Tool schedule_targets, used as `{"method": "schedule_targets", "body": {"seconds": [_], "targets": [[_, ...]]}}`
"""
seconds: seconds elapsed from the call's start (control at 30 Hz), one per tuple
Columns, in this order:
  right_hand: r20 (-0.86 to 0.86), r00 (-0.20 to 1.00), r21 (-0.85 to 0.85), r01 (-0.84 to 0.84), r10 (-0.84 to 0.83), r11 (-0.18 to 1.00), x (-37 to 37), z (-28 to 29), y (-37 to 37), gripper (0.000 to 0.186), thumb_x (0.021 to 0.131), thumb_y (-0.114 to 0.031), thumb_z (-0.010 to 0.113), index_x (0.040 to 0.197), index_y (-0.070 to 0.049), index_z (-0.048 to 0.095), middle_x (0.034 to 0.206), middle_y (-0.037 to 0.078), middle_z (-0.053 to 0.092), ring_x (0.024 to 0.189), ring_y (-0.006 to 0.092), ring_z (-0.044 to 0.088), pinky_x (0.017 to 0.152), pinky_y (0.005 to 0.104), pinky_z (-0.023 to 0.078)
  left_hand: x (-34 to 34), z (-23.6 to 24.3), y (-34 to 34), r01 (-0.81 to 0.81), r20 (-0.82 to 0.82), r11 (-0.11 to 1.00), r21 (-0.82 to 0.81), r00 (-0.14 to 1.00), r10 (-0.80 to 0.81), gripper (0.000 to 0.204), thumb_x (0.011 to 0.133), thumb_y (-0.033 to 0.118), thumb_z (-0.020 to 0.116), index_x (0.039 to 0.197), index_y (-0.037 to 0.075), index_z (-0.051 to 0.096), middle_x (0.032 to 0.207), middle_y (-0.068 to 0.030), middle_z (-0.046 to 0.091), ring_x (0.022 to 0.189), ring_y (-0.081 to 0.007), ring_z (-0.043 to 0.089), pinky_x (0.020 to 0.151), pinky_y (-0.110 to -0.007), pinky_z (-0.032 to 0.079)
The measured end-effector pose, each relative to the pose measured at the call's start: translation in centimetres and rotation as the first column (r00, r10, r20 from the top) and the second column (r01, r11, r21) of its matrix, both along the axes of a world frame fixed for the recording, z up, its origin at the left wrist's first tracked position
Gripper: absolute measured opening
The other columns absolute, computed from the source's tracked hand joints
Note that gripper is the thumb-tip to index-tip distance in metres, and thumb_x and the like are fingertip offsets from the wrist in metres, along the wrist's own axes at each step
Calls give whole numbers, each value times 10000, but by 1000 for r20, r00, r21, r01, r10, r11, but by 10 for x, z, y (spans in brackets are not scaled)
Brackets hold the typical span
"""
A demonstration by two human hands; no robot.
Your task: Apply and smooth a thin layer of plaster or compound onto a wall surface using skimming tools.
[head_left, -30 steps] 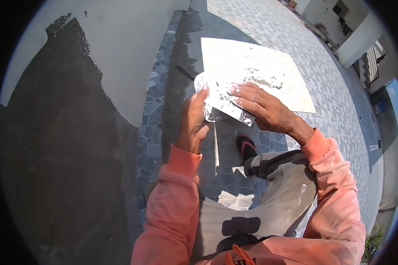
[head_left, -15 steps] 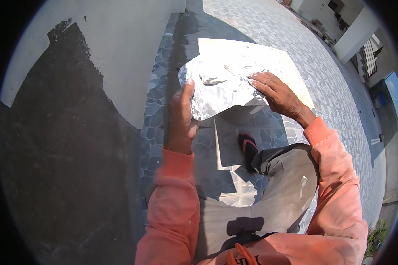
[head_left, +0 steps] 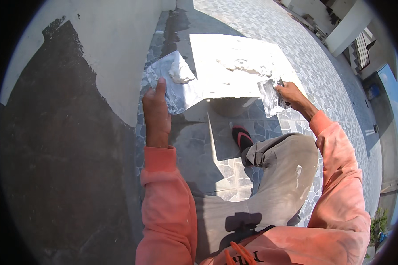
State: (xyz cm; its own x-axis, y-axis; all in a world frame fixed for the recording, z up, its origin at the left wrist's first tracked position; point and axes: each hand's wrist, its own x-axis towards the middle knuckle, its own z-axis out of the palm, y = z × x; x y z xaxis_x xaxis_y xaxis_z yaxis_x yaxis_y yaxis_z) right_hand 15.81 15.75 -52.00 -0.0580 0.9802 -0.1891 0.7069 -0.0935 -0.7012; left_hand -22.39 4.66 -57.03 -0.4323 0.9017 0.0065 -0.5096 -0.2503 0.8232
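Observation:
My left hand (head_left: 156, 112) grips a thin, shiny metal sheet (head_left: 186, 95) by its near left side, thumb on top. A lump of white putty (head_left: 180, 71) sits on that sheet. In my right hand (head_left: 294, 94) is a flat metal scraper (head_left: 267, 93), smeared with white and tilted downward at the board's near right edge. Between the hands lies a bright white board (head_left: 203, 53), with more wet white putty (head_left: 250, 66) spread over its middle and right. The sheet's right corner overlaps the board's left edge in view; whether they touch I cannot tell.
Close on my left rises a wall (head_left: 104, 53), part whitish, part rough dark grey (head_left: 66, 154). A round bucket-like support (head_left: 230, 106) shows beneath the board. My foot in a sandal (head_left: 242, 138) rests on the patterned tile floor (head_left: 340, 115). A white pillar (head_left: 349, 26) stands far right.
The metal sheet has moved left with my left hand, off the middle of the board. My right hand has drawn back toward me, and the scraper now shows in it.

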Motion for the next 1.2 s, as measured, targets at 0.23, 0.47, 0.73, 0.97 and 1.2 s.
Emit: {"method": "schedule_targets", "body": {"seconds": [0.23, 0.47, 0.73, 0.97, 1.2], "targets": [[-41, 994, -8, -100, 100, 995, -42, -7, -4, 343, 908, -244, 516, 820, 80, 588, 661, 40, 528, 578, 114, 454, 505, 315, 366, -20, -57, -5, 8, -74, 990, -141, 997, -19, 344, 937, 228, 559, 1116, -65, 586, 961, -54, 618, 815, -106, 554, 753, -269, 449], [-29, 986, 21, -161, 162, 987, -88, -7, -1, 343, 913, -269, 520, 800, 50, 581, 667, 56, 539, 578, 119, 487, 512, 303, 394, -11, -102, -9, 24, -54, 968, -252, 998, -39, 272, 944, 235, 548, 953, -32, 603, 791, 11, 554, 686, -76, 499, 612, -271, 416], [91, 953, 31, -293, 289, 956, -116, -1, 7, 377, 884, -275, 551, 806, 93, 579, 673, 90, 539, 612, 145, 483, 529, 349, 385, 31, -112, 0, 51, -118, 949, -313, 989, -92, 303, 950, 254, 530, 858, -28, 592, 666, 21, 503, 579, -70, 420, 518, -290, 364], [73, 907, 12, -418, 416, 909, -135, -4, 13, 394, 888, -286, 551, 799, 96, 583, 669, 98, 557, 616, 143, 493, 542, 348, 396, 48, -112, 10, 141, 29, 948, -284, 990, -138, 251, 959, 237, 518, 947, -6, 580, 804, -19, 564, 698, -110, 530, 618, -295, 420], [-89, 884, -56, -465, 460, 883, -164, -2, -3, 338, 904, -269, 569, 869, 60, 637, 704, 65, 601, 603, 103, 519, 542, 280, 417, 42, -109, 7, 175, 128, 953, -246, 981, -147, 286, 965, 202, 505, 1107, -41, 556, 1002, -86, 630, 886, -180, 633, 791, -327, 505]]}}
